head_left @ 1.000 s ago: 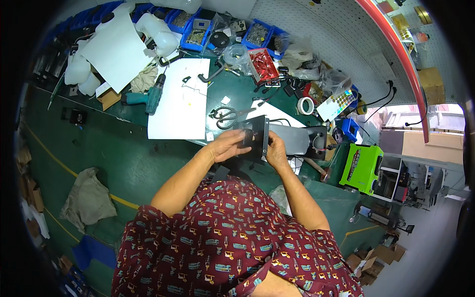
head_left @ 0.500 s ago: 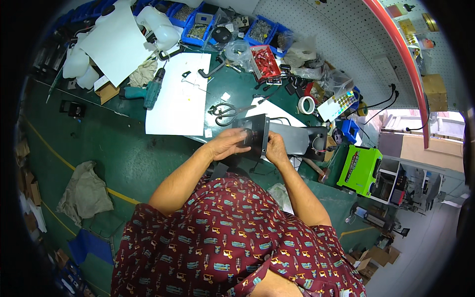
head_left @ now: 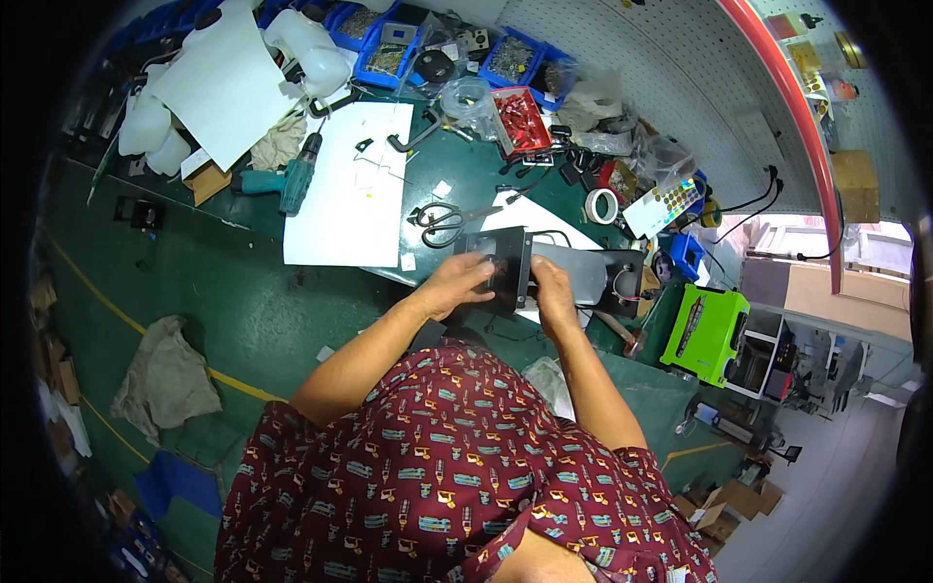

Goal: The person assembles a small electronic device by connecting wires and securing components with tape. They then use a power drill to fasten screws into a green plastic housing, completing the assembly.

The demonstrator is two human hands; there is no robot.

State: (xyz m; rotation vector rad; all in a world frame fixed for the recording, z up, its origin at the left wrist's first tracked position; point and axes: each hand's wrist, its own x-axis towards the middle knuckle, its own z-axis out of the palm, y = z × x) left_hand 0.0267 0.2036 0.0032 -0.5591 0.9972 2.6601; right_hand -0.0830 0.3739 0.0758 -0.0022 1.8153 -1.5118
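Note:
A dark metal housing [head_left: 577,281] with a grey, smooth side lies across the bench's front edge. Its left end carries a black rectangular plate [head_left: 511,255] that faces left. My right hand [head_left: 554,291] is closed round the edge of this plate, from its right side. On the plate's left face rest the bent fingers of my left hand [head_left: 457,286], drawn together near its middle; anything small between them is hidden. Thin wires [head_left: 622,286] show at the housing's far right end. Just beyond the plate lie black-handled scissors [head_left: 442,223].
A white sheet [head_left: 348,194] and a teal cordless drill [head_left: 292,183] lie to the left. Behind stand a red tray [head_left: 523,120] of small red parts and blue bins [head_left: 510,60]. A tape roll [head_left: 602,205], a hammer [head_left: 618,330] and a green machine [head_left: 706,335] are at the right.
My left hand, blurred and more spread before, has its fingers drawn in against the plate. My right hand has shifted slightly right along the plate's edge. The plate has barely moved.

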